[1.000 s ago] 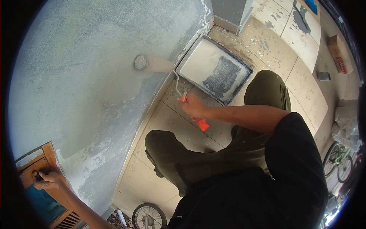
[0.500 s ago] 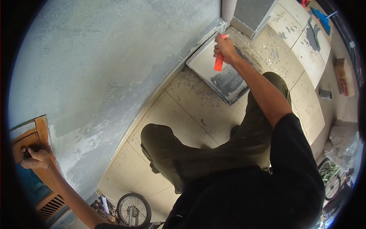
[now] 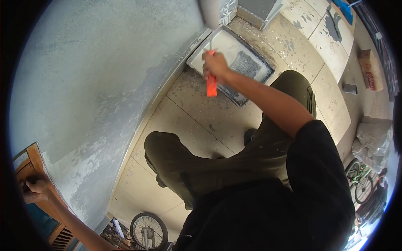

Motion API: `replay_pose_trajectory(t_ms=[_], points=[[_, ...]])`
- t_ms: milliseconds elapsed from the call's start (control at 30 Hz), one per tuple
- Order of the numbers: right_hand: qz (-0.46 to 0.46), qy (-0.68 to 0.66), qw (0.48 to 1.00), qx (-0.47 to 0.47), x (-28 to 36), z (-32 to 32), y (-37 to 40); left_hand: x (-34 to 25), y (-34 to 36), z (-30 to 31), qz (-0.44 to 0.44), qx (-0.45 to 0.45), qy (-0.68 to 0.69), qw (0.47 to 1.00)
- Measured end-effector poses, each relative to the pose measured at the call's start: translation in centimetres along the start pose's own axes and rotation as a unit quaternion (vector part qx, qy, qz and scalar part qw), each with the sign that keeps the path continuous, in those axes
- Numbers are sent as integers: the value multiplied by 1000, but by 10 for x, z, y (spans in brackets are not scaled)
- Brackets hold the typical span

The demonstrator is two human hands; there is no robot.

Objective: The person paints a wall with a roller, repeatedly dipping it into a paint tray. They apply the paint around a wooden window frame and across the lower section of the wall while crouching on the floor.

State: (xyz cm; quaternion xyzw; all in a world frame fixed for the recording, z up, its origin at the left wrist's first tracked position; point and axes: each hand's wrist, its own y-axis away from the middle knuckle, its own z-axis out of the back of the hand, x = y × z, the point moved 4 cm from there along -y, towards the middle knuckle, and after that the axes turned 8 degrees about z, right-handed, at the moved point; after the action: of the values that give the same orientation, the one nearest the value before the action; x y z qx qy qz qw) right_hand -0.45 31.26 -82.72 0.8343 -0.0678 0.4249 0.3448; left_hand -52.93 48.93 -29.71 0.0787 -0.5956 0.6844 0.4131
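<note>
Head view: right hand (image 3: 216, 65) grips blocky orange handle (image 3: 212, 86).

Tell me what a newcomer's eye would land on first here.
Probably the bright orange handle in the right hand, standing out over the paint tray on the floor at the wall's foot. Next, the large patchy grey wall filling the left of the view, with the left hand at the wooden frame at its lower left edge.
</note>
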Motion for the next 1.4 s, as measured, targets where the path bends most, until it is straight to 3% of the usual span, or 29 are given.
replay_pose_trajectory(t_ms=[100,133,233,333,467,633,700,900,1033,1167,1267,1400], points=[[56,-4,996,-65,55,49,-70,10,-3,4,-19,1,0,1000],[76,-17,996,-47,67,67,-91,14,-3,4,-29,1,0,1000],[100,44,989,-99,62,67,-93,25,4,2,-74,-4,-4,997],[79,39,993,-77,10,25,-60,58,26,3,-96,-8,-41,995],[34,105,994,1,-49,-28,40,31,20,3,-64,-5,-52,997],[-21,209,976,55,-62,-22,66,2,7,0,-1,-3,-13,1000],[-19,133,989,60,-53,-13,45,-2,5,-4,14,6,-2,1000],[72,92,989,-89,4,45,-63,-23,-7,-3,40,21,19,999],[126,74,985,-91,38,77,-103,-31,-12,1,43,14,21,999],[81,62,992,-76,-9,21,-48,-24,-9,5,33,-5,9,999],[18,78,997,-6,-49,-19,21,-21,-8,6,33,-10,3,999],[-18,62,998,12,-56,-18,27,-21,-9,3,33,-15,5,999]])
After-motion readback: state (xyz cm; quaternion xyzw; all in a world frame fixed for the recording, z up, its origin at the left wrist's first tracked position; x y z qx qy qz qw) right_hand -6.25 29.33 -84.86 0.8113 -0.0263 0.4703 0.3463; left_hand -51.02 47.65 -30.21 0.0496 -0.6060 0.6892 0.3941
